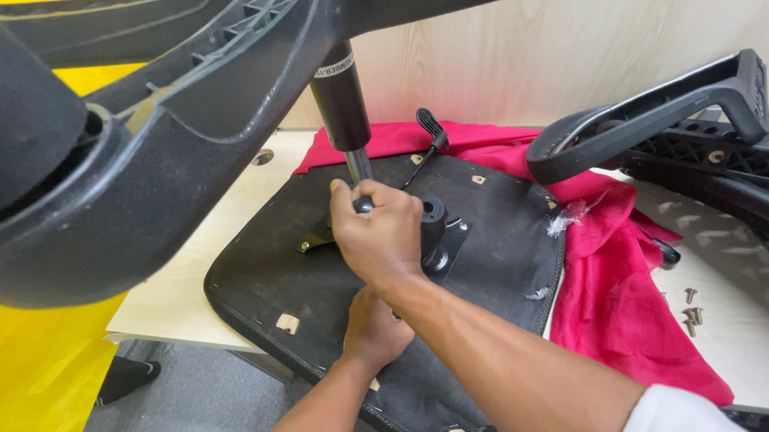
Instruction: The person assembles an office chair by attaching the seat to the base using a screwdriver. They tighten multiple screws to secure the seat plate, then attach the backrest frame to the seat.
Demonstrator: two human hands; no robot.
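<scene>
Bright even indoor light, soft shadows, near chair base [139,149] blurred, slight wide-angle edge stretch

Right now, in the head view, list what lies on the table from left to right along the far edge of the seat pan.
Round metal fitting in the table → gas lift cylinder → black lever handle → red cloth → black armrest.

A single head-worn camera looks steeply down and forward from close above the table [188,276], near enough that a chair base [139,149] fills the upper left. The forearms enter from the near edge. The view faces a far wall [567,52]; the floor [168,407] shows at near left.
</scene>
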